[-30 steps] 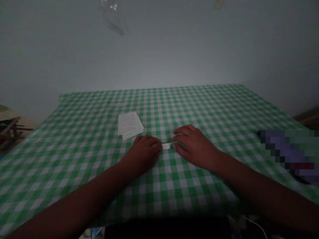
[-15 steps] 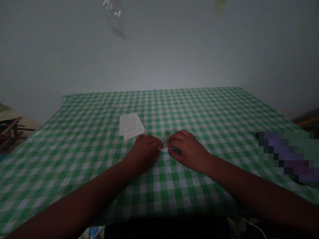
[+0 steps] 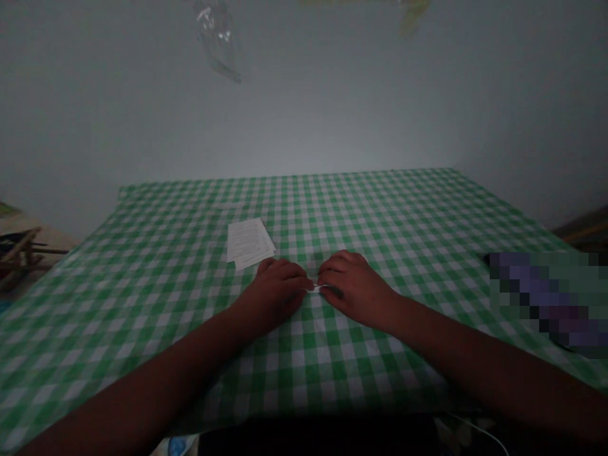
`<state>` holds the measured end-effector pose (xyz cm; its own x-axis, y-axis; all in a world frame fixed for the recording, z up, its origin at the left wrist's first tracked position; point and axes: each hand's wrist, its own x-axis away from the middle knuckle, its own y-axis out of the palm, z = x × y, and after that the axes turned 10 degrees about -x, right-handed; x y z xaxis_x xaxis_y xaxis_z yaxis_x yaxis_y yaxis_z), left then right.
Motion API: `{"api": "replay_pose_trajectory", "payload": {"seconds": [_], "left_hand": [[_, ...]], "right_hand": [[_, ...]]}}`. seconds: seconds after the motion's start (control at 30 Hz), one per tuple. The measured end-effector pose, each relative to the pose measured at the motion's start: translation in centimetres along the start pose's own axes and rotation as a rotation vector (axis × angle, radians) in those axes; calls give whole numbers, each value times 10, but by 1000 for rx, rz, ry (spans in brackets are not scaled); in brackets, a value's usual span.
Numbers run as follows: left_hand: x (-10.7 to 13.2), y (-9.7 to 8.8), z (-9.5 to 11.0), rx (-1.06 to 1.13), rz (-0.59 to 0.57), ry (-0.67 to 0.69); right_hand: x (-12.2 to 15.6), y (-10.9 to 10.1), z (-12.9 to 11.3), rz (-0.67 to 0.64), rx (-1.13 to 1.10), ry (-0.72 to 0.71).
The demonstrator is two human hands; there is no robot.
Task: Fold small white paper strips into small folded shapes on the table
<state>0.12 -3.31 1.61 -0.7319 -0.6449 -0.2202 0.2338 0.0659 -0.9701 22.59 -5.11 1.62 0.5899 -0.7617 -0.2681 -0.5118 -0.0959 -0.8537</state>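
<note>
My left hand (image 3: 278, 288) and my right hand (image 3: 354, 285) face each other low over the checked tablecloth, fingertips bent inward. Between them is a thin white strip (image 3: 315, 289), perhaps paper; its kind is not clear in the dim light. Each hand pinches one end of the strip between thumb and fingers. Most of the strip is hidden by my fingers. Beyond my left hand lies a small stack of printed white sheets (image 3: 249, 240), slightly fanned out.
A green-and-white checked tablecloth (image 3: 380, 215) covers the table, which meets a pale wall (image 3: 332, 114). At the right edge lies a pixelated, dark-edged object (image 3: 546, 304). A clear plastic piece (image 3: 219, 41) hangs on the wall. Wooden furniture (image 3: 21, 253) stands at far left.
My hands have come slightly closer together, and less of the white strip shows between them. The view has tilted up a little. The printed sheets stay in place.
</note>
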Motion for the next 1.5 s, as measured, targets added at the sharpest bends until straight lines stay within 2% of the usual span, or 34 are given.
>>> {"api": "replay_pose_trajectory", "payload": {"seconds": [0.27,0.83,1.23,1.5], "left_hand": [[0,2,-3,1,27,11],[-3,-6,1,69,-48,-81],[-1,1,-4,98,-41,-102],[0,6,-9,123,-28,-84]], "right_hand": [[1,-1,0,8,4,-10],[3,1,2,2,39,-63],[3,0,0,-12,75,-98],[1,-1,7,-26,11,-69]]}}
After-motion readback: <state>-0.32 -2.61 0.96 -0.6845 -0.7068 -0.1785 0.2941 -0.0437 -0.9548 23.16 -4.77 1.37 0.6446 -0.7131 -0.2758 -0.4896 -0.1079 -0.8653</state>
